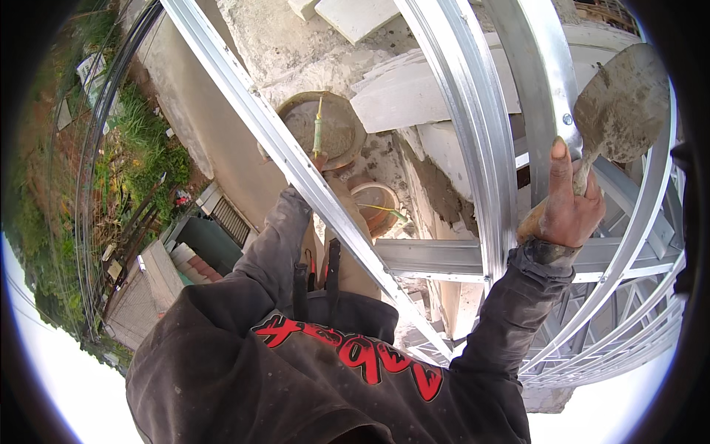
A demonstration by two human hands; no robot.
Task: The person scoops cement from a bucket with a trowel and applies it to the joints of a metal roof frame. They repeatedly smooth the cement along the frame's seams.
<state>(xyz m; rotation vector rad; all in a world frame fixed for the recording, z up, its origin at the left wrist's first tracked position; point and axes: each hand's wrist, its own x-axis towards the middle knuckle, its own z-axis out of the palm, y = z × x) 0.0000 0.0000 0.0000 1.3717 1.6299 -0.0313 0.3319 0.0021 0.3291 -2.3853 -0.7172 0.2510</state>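
Observation:
My right hand [569, 207] grips the handle of a mortar-caked round-bladed trowel [621, 96], held up against an upright galvanized steel member [536, 81]. My left arm reaches to a diagonal steel rail [248, 118], where my left hand is mostly hidden behind the metal, so its fingers are unclear. Below that rail are a bucket of grey wet mortar [299, 126] with a green-handled tool [319, 129] at it, and a smaller terracotta-coloured container [384, 218] with another green-and-yellow handle across it. My trousered legs show beneath the rail.
Steel channels [458, 89] and a crossbeam [436, 255] surround me, with dense framing [592, 325] at lower right. Pale boards [399, 92] lie on a rough ledge. To the left, far below, are a path [192, 140], plants [148, 140] and roofs [140, 296], with cables [103, 89] running alongside.

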